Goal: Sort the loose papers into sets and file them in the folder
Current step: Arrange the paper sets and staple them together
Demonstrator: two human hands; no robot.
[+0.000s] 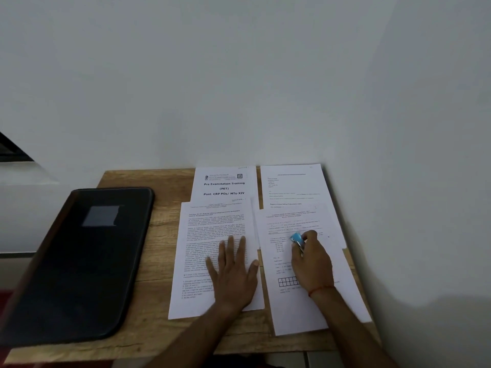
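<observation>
the left hand (231,272) lies flat, fingers straight, pressing the paper stack (196,248) just right of the folder (79,261). the right hand (312,264), farther right of the folder, grips a blue stapler (297,240) over a second stack (292,309). both stacks run lengthwise away from the person; the folder sits nearer the left hand. two more sheets (224,184) lie beyond on the desk (148,335).

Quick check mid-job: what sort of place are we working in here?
Probably a home or office study desk: a small wooden table against a bare white wall, with printed exam papers and a black folder on it.
</observation>
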